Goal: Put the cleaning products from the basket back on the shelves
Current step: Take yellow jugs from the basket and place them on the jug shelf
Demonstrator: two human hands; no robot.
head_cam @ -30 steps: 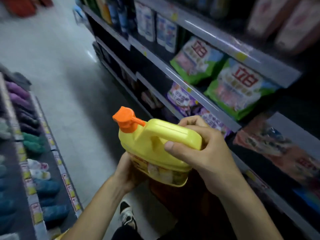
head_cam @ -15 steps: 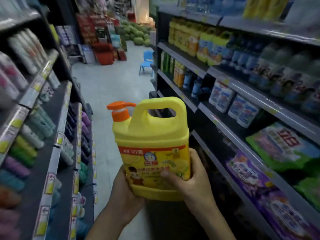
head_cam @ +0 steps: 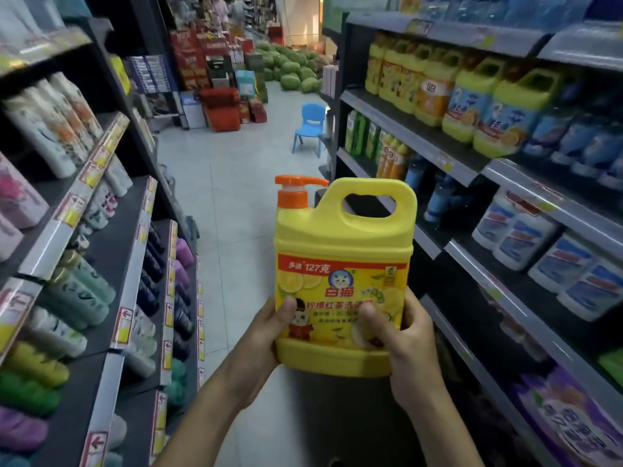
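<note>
Holding yellow jug (head_cam: 344, 237), label (head_cam: 340, 281) partly covered

Both bare forearms raised forward, yellow jug (head_cam: 340, 244) held upright, left hand (head_cam: 266, 333) curled round its lower left edge, right hand (head_cam: 404, 338) round its lower right corner, thumbs laid on its front.

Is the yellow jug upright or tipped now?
Upright: the jug has its orange pump and handle on top, label level, left hand and right hand gripping its base.
</note>
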